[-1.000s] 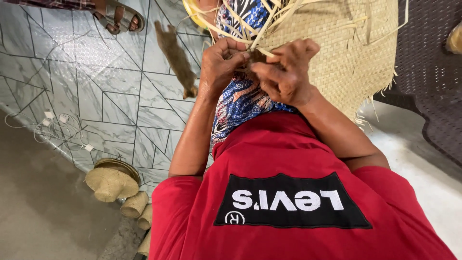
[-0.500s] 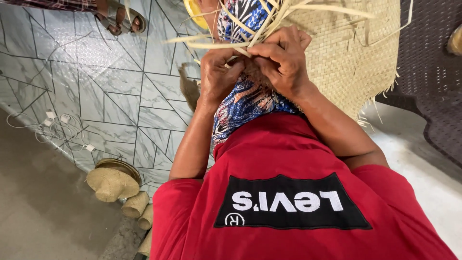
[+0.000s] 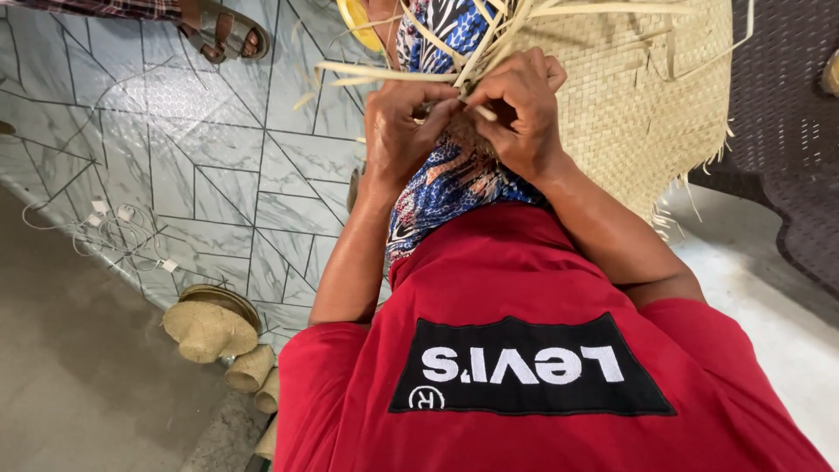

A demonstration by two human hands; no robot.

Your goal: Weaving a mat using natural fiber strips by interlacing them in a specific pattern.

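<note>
My left hand [image 3: 404, 131] and my right hand [image 3: 516, 109] meet over my lap, both pinching pale straw strips [image 3: 411, 72] that fan out to the left and upward. The strips belong to a woven straw mat [image 3: 647, 96] lying over my knees at the upper right. Under my hands is blue patterned cloth [image 3: 446, 188]. My red shirt [image 3: 524, 367] fills the lower part of the view.
A straw hat [image 3: 208, 323] and small woven pieces [image 3: 252, 371] lie on the floor at lower left. Another person's sandalled foot [image 3: 223, 31] rests on the patterned floor covering [image 3: 175, 149] at top left. A white cable [image 3: 114, 236] lies at the left. A dark mat [image 3: 786, 131] is at the right.
Both hands have shifted slightly and closed tighter on the strips. The loose strips now spread out to the left. A brown piece that hung beside my left hand is no longer in sight.
</note>
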